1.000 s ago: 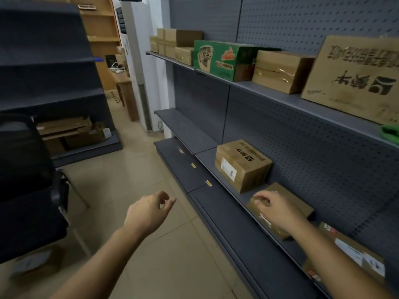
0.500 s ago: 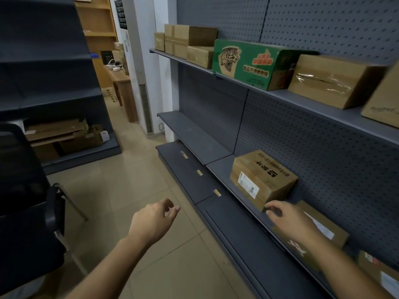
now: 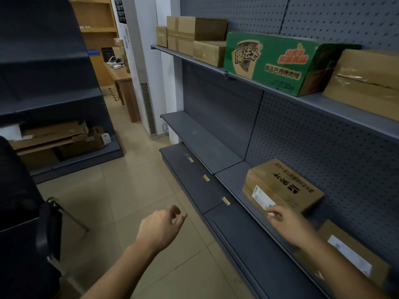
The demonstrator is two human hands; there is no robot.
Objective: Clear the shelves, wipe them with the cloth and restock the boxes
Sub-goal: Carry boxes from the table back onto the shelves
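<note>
Found right hand (image 3: 287, 228) gripping nothing, fingers loose, tips at labelled front of box (image 3: 287, 186) just ahead on shelf (image 3: 232, 180). Found left hand (image 3: 160, 227) loosely curled, empty, well to its left. Judged liable to tip off shelf edge if dragged one-handed.

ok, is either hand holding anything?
Nothing gripped. Left hand hangs empty; right hand has fingertips at the labelled box, front lower edge, not curled round it.
</note>
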